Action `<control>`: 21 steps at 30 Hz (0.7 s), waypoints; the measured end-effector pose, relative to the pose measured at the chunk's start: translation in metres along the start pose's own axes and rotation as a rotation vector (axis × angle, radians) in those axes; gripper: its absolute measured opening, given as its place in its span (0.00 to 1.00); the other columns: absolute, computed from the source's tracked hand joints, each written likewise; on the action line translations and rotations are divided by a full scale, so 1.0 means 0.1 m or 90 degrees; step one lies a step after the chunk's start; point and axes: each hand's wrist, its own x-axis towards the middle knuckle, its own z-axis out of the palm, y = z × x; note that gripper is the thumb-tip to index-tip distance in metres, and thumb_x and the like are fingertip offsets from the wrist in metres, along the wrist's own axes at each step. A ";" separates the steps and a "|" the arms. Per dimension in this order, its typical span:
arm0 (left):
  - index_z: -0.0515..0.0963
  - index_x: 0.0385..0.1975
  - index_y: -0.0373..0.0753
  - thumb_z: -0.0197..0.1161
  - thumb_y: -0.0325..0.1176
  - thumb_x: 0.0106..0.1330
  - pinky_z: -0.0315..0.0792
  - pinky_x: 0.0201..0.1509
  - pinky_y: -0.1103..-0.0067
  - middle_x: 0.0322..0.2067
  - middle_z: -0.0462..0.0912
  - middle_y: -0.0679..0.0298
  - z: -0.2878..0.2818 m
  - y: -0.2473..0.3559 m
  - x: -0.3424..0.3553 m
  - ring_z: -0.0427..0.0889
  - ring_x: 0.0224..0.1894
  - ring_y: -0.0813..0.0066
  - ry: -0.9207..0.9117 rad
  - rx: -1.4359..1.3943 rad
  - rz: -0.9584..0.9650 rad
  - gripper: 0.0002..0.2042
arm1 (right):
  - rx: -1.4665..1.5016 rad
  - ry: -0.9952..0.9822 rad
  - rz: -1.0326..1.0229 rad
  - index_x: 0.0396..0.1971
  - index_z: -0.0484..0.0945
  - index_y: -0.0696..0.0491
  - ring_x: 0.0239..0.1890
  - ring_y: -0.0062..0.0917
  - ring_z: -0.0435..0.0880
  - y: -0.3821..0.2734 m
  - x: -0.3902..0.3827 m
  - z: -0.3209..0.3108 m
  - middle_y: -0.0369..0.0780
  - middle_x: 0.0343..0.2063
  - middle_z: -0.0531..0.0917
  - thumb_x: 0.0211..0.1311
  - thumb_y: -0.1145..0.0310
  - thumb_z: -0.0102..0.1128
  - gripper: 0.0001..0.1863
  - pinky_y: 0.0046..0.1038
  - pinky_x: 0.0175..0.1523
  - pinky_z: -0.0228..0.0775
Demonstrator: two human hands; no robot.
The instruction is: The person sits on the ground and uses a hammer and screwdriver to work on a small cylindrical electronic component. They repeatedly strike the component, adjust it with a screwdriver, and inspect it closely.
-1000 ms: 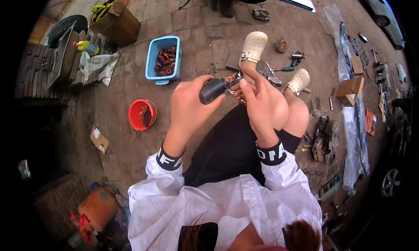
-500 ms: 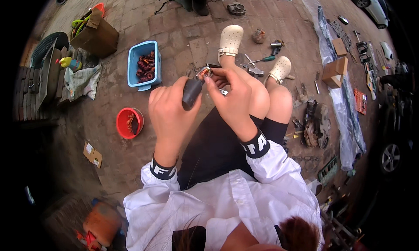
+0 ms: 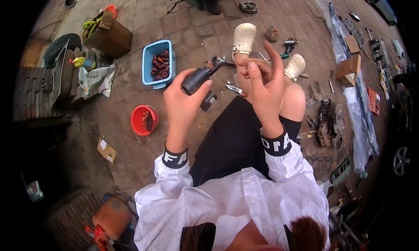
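Black, cylindrical and hand-sized, the handled part (image 3: 197,78) sits in the left hand (image 3: 183,105), held up above the person's lap and over the brick floor (image 3: 122,120). Left fingers (image 3: 172,83) are wrapped around its body and clamped on it; the thumb lies along its upper side. A metal end piece (image 3: 218,61) projects from the top of the part toward the right hand. A small dark block (image 3: 208,100) shows just below the part; whether it is joined to it cannot be told.

Right hand (image 3: 264,83) is raised beside the part, not gripping it. Its fingers (image 3: 275,59) are apart, the forefinger extended upward, the others loosely curled near the metal end piece. Whether a small item is pinched in them cannot be told.

Surroundings on the floor:
- Blue plastic tub (image 3: 150,63) with dark reddish parts inside, to the left of the left hand.
- Red bowl (image 3: 144,119) near the left forearm, lower left.
- Pliers (image 3: 235,89) with a light handle lying between the two hands, on the floor beyond the lap.
- Cardboard box (image 3: 111,35) with green and orange items, further left.
- Two cream perforated shoes (image 3: 243,40) on the person's feet, ahead of the hands.
- Scattered tools and metal parts (image 3: 327,124) to the right, beside a plastic sheet (image 3: 358,116).

Both sleeves are white with black cuffs.
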 end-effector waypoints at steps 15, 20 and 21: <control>0.72 0.53 0.33 0.71 0.22 0.49 0.72 0.54 0.78 0.45 0.79 0.62 -0.20 0.05 -0.27 0.79 0.46 0.73 -0.135 -0.450 0.006 0.27 | -0.109 -0.162 -0.026 0.44 0.78 0.62 0.31 0.18 0.81 -0.40 -0.35 -0.11 0.38 0.29 0.83 0.57 0.76 0.64 0.14 0.18 0.38 0.71; 0.75 0.50 0.35 0.71 0.19 0.47 0.71 0.53 0.80 0.45 0.79 0.63 -0.25 0.31 -0.48 0.78 0.47 0.76 -0.124 -0.338 0.136 0.26 | 0.031 -0.210 0.030 0.49 0.73 0.64 0.36 0.19 0.82 -0.62 -0.45 -0.18 0.39 0.35 0.82 0.59 0.75 0.62 0.18 0.19 0.41 0.72; 0.75 0.50 0.35 0.71 0.18 0.46 0.71 0.54 0.79 0.45 0.79 0.63 -0.26 0.35 -0.52 0.78 0.47 0.76 -0.119 -0.313 0.161 0.27 | 0.041 -0.214 0.021 0.49 0.73 0.64 0.37 0.20 0.82 -0.65 -0.49 -0.19 0.40 0.36 0.82 0.59 0.75 0.62 0.19 0.19 0.42 0.72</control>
